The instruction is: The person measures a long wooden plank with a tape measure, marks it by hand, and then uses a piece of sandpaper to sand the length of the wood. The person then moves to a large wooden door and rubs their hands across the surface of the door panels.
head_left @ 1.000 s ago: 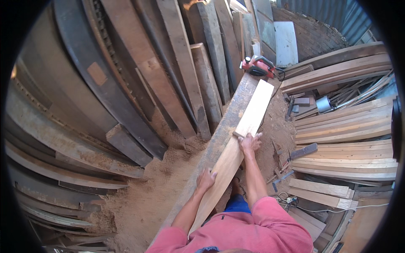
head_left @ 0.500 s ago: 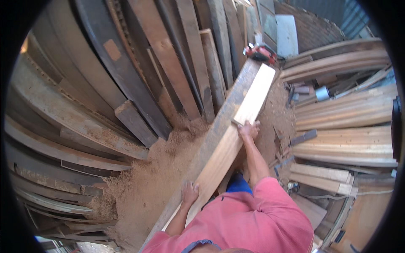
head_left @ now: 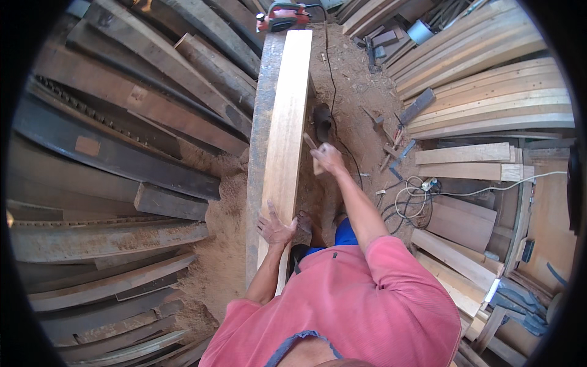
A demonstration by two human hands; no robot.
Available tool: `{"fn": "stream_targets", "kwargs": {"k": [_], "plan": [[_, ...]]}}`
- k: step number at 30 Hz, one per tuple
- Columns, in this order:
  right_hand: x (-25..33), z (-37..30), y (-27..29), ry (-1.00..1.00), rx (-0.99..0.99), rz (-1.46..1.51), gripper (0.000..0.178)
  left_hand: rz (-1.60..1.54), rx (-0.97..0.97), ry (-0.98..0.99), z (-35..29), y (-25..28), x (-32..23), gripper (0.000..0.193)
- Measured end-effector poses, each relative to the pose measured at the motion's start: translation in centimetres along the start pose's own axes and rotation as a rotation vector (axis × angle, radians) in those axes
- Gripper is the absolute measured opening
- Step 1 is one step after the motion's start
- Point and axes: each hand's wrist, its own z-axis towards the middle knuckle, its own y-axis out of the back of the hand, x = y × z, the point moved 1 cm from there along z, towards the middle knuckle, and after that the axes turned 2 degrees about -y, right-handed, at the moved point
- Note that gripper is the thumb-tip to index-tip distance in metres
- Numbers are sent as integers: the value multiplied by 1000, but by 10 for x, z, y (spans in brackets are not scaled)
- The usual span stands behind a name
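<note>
A long pale wooden board (head_left: 285, 116) lies lengthwise on a narrow, weathered bench plank (head_left: 257, 177) in front of me. My left hand (head_left: 276, 228) rests on the board's near part, fingers spread over its top face. To the right of the board and apart from it, my right hand (head_left: 330, 159) is closed around a small try square (head_left: 317, 166) with a wooden stock; its thin blade points up and left, and part of the tool is hidden by my fingers. A red and black electric planer (head_left: 284, 17) sits at the bench's far end.
Sawdust (head_left: 223, 226) covers the ground left of the bench. Dark timbers (head_left: 122, 153) lean along the left. Stacked pale boards (head_left: 489, 104) lie on the right. A hammer (head_left: 379, 125), a coiled cable (head_left: 413, 196) and the planer's cord (head_left: 333, 92) are on the floor.
My right hand has lifted off the board with the try square and moved to its right side. My left hand now lies flat on the board. The view has turned to the right.
</note>
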Motion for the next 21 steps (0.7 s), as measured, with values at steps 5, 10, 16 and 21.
{"fn": "stream_targets", "kwargs": {"k": [5, 10, 16, 21], "plan": [[-184, -75, 43, 11, 85, -189, 54, 54, 45, 51, 0, 5, 0, 126], [-277, -152, 115, -275, 460, -510, 63, 57, 105, 155, -7, 15, 16, 126], [-324, -133, 165, -437, 280, -746, 56, -16, 154, 126, 3, 26, -5, 128], [-270, -50, 153, -451, 483, -274, 69, -97, 272, 147, 10, 22, -14, 127]]}}
